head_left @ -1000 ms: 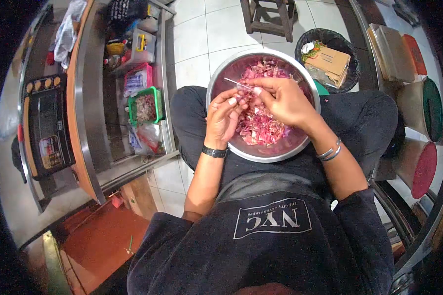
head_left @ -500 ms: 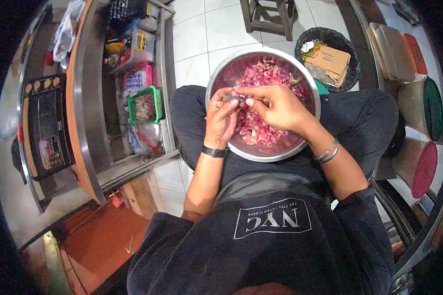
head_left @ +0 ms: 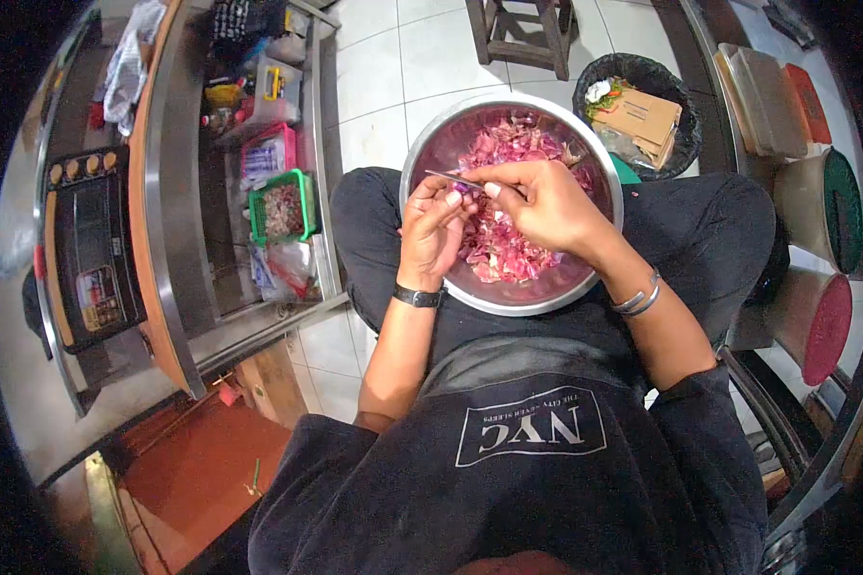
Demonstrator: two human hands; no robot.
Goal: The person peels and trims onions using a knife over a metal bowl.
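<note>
A wide metal bowl [head_left: 578,286] rests on my lap, holding a heap of shallots and their reddish-purple skins [head_left: 513,251]. Over its left side, my left hand [head_left: 431,230] is closed with the fingertips pinching a small purple shallot [head_left: 464,188], mostly hidden by the fingers. My right hand [head_left: 551,206] grips a small knife [head_left: 448,178] between thumb and forefinger. The blade points left, just above the shallot and close to my left fingertips; its handle is covered by my right hand.
Beyond the bowl stand a black-lined bin [head_left: 686,144] with cardboard in it and a dark wooden stool [head_left: 523,48]. At left, a low shelf holds a green basket [head_left: 310,206] and a pink one [head_left: 288,134]. Round-topped stools [head_left: 828,331] lie at right.
The knife blade has tilted up and left, showing more of its length above the left fingers. My hands have parted slightly; the bowl stays where it was.
</note>
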